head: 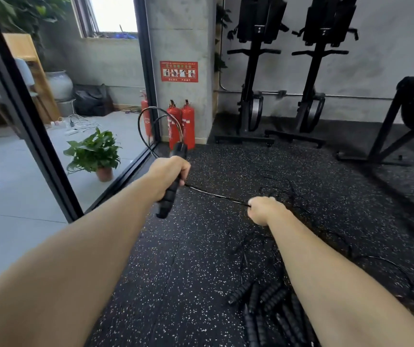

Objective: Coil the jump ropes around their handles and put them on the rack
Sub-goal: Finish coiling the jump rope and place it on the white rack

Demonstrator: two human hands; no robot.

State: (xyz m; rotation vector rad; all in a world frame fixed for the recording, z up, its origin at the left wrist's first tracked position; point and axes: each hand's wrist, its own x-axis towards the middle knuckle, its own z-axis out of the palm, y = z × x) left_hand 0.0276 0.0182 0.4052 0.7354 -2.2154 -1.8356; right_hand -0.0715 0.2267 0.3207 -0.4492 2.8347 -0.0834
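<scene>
Forearms fill the lower frame, both reaching fwd over the speckled rubber floor (175,271). Left hand (169,171) is wrapped in a full fist round a black ribbed handle (167,201), held tilted w/ its top end away from the camera; can't tell if it's one handle or two together. Right hand (263,210) is closed on the thin black cable (216,195), seen from the back, so fingertips are hidden. Cable runs taut between the hands. Two loops (160,126) stand up above the handle top.

More ropes on the floor: pile of handles (266,304) near right, partly behind the right arm, and loose cables (283,191) tangled beyond the right hand.

Handling, my read: cable looks like thin coated wire, so light, slick and springy, and prob wants to unwind; keep it tensioned while wrapping. Handle looks foam-ribbed, grippy, light. Best hold = mid-handle, w/ the other hand pinching the cable close to it.

Containers: none hold task items. Plant pot (104,174) w/ a green plant sits behind the glass, left. No rack identifiable in view.
</scene>
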